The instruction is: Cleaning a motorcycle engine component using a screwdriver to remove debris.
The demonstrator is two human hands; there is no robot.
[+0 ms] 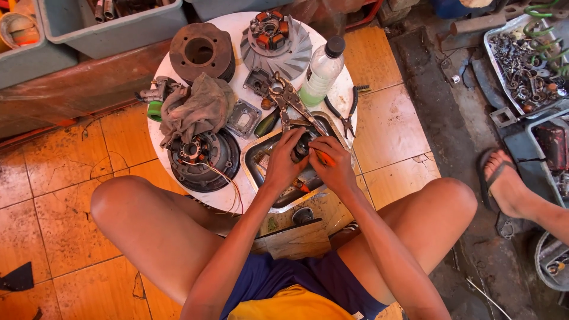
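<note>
- The round white table (pixel 236 195) carries everything, set between the seated person's bare knees.
- A metal tray (pixel 256 155) sits at its five o'clock edge, under both hands.
- A dark flywheel with loose wires (pixel 203 159) lies at seven o'clock; a grey rag (pixel 198 106) at nine.
- A clear plastic bottle (pixel 322 71) stands at two o'clock, pliers (pixel 347 112) beside it at three.
- The left hand (pixel 283 163) curls around a small dark round part (pixel 302 147) over the tray.
- The right hand (pixel 333 163) grips an orange-handled tool (pixel 323 157), touching that part.
</note>
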